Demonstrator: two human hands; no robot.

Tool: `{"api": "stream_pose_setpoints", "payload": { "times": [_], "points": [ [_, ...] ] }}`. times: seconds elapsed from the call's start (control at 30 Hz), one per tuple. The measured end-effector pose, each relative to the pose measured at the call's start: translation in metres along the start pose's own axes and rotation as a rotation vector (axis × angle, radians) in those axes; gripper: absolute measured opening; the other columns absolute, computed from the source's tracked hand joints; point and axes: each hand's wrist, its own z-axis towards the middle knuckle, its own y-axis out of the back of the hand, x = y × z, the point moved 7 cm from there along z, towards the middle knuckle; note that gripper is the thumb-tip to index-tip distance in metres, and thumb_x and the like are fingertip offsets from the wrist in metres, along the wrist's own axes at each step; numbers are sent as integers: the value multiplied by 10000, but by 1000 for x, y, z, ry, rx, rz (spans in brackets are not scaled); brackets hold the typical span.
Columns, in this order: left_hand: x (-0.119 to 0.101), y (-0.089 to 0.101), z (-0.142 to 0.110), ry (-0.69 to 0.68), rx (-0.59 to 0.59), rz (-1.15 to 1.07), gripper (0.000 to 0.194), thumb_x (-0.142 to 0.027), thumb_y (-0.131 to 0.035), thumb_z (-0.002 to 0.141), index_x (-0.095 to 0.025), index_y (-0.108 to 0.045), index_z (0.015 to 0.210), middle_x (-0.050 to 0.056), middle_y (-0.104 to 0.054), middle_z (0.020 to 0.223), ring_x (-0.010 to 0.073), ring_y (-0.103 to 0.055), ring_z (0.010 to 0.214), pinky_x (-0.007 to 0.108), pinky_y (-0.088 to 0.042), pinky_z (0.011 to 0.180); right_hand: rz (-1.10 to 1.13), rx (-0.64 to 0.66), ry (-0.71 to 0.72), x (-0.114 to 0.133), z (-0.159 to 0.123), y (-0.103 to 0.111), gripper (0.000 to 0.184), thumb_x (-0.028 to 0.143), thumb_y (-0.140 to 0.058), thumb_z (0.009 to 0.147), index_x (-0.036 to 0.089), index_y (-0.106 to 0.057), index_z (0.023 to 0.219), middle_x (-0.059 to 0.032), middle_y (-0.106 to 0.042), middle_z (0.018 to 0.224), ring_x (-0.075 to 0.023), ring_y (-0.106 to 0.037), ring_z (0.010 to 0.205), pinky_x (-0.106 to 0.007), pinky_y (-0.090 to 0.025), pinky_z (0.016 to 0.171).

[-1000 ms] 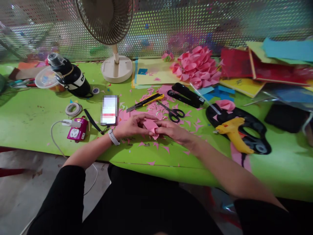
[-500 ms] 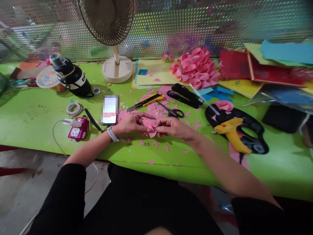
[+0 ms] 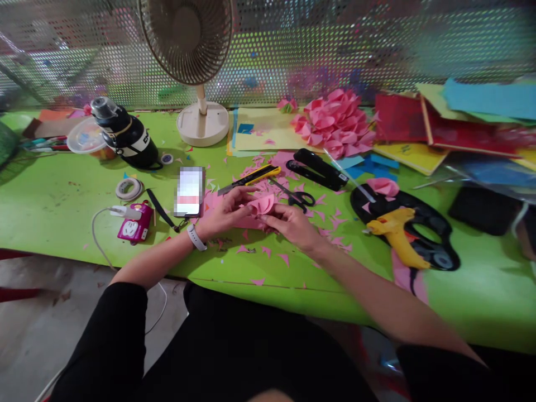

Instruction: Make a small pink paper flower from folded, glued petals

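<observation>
Between my two hands is a curled pink paper petal piece (image 3: 263, 205), above the green table (image 3: 234, 262). My left hand (image 3: 228, 212) grips its left side with thumb and fingers. At its lower right edge, my right hand (image 3: 291, 223) pinches the paper between thumb and fingertips. Just beyond my hands lie a yellow and black utility knife (image 3: 251, 177) and a pair of black scissors (image 3: 299, 198), among many pink paper scraps (image 3: 283, 259). A phone (image 3: 190, 191) with a lit screen lies beside my left hand.
A fan (image 3: 203, 125), a black bottle (image 3: 134, 142) and a tape roll (image 3: 128, 189) stand left. A pink paper flower heap (image 3: 335, 123) and black stapler (image 3: 318, 168) are behind my hands. On the right are a yellow glue gun (image 3: 397, 231) and coloured sheets (image 3: 494, 95).
The pink paper has turned in my fingers and shows more of its curved upper side. Both hands have shifted their hold slightly, and the whole view has moved a little.
</observation>
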Motion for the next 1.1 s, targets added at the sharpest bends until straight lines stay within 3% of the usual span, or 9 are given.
{"api": "stream_pose_setpoints", "payload": {
  "times": [0.1,0.3,0.57,1.1],
  "points": [
    [1,4,0,23,-21,31,333,-372,-684,915,-183,-626,1182,89,-650,1153,141,-638,998,259,-523,851,-26,6,34,6,-1,2,219,352,-704,848,209,-708,1014,-43,-720,849,-162,-646,684,-302,-534,591],
    [8,6,2,92,-16,-10,332,-395,-712,888,-157,-675,1118,75,-676,1057,103,-632,839,244,-519,775,-51,-144,193,21,-3,23,178,337,-715,839,204,-678,952,-38,-696,876,-163,-658,729,-298,-552,625],
    [9,3,2,91,6,-11,324,-390,-722,875,-138,-691,1076,73,-694,978,111,-636,823,251,-514,753,8,-118,184,22,-1,19,287,337,-739,820,212,-667,1068,-38,-720,875,-165,-683,750,-294,-579,664],
    [12,3,3,113,19,-70,319,-391,-752,853,-137,-715,1043,60,-698,937,118,-631,825,269,-494,781,62,-52,158,21,-1,13,263,320,-753,800,211,-695,1032,-63,-748,969,-186,-717,825,-316,-624,697]
  ]
}}
